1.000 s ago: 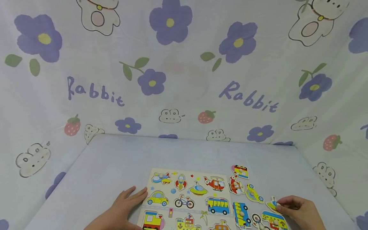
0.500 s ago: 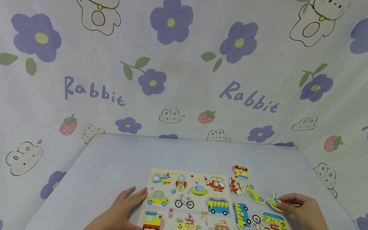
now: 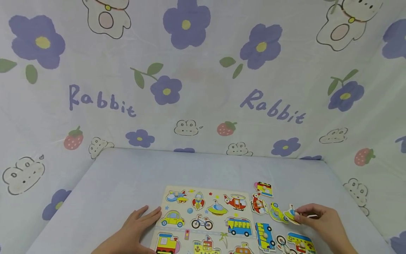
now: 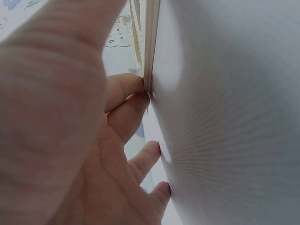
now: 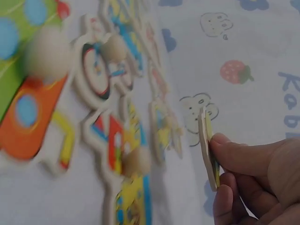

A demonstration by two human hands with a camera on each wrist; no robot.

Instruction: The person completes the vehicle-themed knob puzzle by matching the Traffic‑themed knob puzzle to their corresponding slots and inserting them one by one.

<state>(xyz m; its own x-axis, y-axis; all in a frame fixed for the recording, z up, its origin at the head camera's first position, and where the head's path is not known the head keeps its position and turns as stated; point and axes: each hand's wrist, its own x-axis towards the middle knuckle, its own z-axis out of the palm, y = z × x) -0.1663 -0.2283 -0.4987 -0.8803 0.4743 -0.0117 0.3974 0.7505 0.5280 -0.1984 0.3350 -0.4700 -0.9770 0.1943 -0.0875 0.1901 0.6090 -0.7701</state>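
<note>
Pretty cute backdrop [image 3: 209, 58] filling the upper frame: purple flowers [image 3: 186, 24] all over, strawberries [image 3: 226, 128] lower down, "Rabbit" lettering [image 3: 100, 99] mid-left and mid-right. Pale tabletop [image 3: 190, 169] below it.

Booth-like space, rabbit-print cloth [image 3: 206, 109]

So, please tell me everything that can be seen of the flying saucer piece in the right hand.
The flying saucer piece is a thin, flat cut-out, apparently wooden, with a pale edge, blue dome and yellow-green body. The right hand pinches it, covering part of it. It is held off the table, right of the puzzle board, dome toward the top of the head view, where it partly overlaps a yellow piece. The right wrist view shows it nearly edge-on.
</note>
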